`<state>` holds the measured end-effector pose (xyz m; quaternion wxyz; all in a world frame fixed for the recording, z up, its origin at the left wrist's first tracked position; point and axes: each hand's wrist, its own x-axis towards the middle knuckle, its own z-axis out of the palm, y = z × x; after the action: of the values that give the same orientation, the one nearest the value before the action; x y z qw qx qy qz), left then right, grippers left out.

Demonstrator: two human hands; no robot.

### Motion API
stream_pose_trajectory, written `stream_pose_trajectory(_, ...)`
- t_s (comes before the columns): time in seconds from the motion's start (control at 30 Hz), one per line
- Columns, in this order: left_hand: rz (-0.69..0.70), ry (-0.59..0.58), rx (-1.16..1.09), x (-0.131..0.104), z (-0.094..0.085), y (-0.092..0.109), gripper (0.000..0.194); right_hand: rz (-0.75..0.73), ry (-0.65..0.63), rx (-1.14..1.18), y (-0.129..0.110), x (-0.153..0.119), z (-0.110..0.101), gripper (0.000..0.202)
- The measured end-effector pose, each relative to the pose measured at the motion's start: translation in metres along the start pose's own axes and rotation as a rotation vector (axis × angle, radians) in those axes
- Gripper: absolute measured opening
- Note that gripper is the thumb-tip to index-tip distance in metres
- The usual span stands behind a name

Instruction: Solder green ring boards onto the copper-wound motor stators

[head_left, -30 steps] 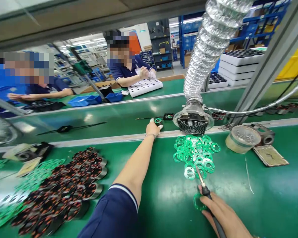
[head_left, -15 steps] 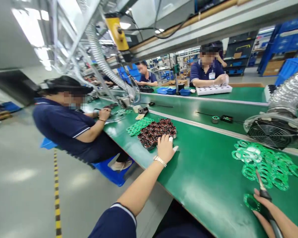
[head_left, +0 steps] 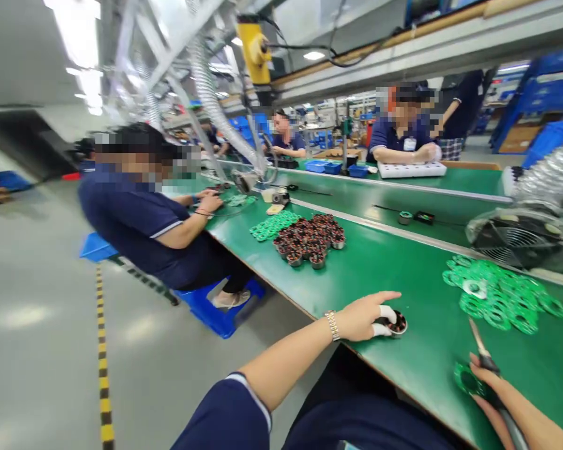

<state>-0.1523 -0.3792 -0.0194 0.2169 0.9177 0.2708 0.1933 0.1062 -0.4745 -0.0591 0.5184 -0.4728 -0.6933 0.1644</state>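
My left hand [head_left: 363, 317], with white finger cots on some fingers, grips a small round motor stator [head_left: 398, 323] with dark and copper-red windings, at the green bench top [head_left: 422, 365]. My right hand [head_left: 500, 394] is closed around a soldering iron [head_left: 485, 359], its tip pointing up and away. The same hand pinches a green ring-shaped circuit board [head_left: 467, 379]. Beyond that hand lies a heap of similar green ring boards [head_left: 507, 294]. A cluster of more stators [head_left: 309, 237] sits farther left on the bench.
Flat green boards [head_left: 274, 225] lie beside the stator cluster. A fan with a silver duct [head_left: 520, 234] stands at the right rear. A co-worker [head_left: 145, 200] sits at the bench to the left; another person [head_left: 403, 137] works across it over a white tray [head_left: 411, 170].
My left hand has come from the stator cluster toward me and to the right, now with one stator in its fingers. My right hand still holds the iron and ring board.
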Motion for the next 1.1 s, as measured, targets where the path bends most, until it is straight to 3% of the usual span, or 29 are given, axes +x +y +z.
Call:
stream_pose_trajectory(0.07,-0.045,0.013,-0.191,-0.010,0.016,0.015,0.032,0.045,-0.032,-0.093,-0.004,-0.015,-0.009,0.018)
stream_pose_trajectory(0.1,-0.102,0.026,-0.245,-0.014,0.022,0.020,0.050,0.064,-0.077,-0.148,-0.006,-0.021,-0.013,0.019)
stream_pose_trajectory(0.13,-0.167,0.029,-0.264,-0.017,0.027,0.023,0.070,0.073,-0.134,-0.204,-0.009,-0.026,-0.017,0.022)
stream_pose_trajectory(0.2,-0.254,0.035,-0.234,-0.019,0.035,0.026,0.083,0.064,-0.268,-0.309,-0.016,-0.030,-0.021,0.029)
stream_pose_trajectory(0.27,-0.260,0.046,-0.201,-0.016,0.040,0.030,0.077,0.028,-0.248,-0.357,-0.025,-0.028,-0.021,0.032)
stream_pose_trajectory(0.37,-0.253,0.079,-0.226,-0.006,0.045,0.038,0.054,0.012,-0.181,-0.342,-0.040,-0.017,-0.012,0.032)
stream_pose_trajectory(0.47,-0.252,0.075,-0.300,0.001,0.047,0.046,0.041,0.029,-0.129,-0.283,-0.050,-0.007,-0.003,0.024)
stream_pose_trajectory(0.63,-0.255,0.057,-0.383,-0.003,0.046,0.062,0.041,0.080,-0.046,-0.192,-0.049,-0.004,-0.002,0.015)
stream_pose_trajectory(0.8,-0.126,0.057,-0.396,-0.005,0.043,0.076,0.041,0.182,-0.104,-0.115,-0.044,-0.011,-0.003,0.017)
stream_pose_trajectory(0.9,-0.110,0.029,-0.373,-0.002,0.041,0.074,0.042,0.188,-0.093,-0.146,-0.043,-0.015,-0.010,0.017)
stream_pose_trajectory(1.1,-0.136,-0.010,-0.425,0.005,0.037,0.052,0.042,0.265,-0.084,-0.189,-0.045,-0.030,-0.046,0.016)
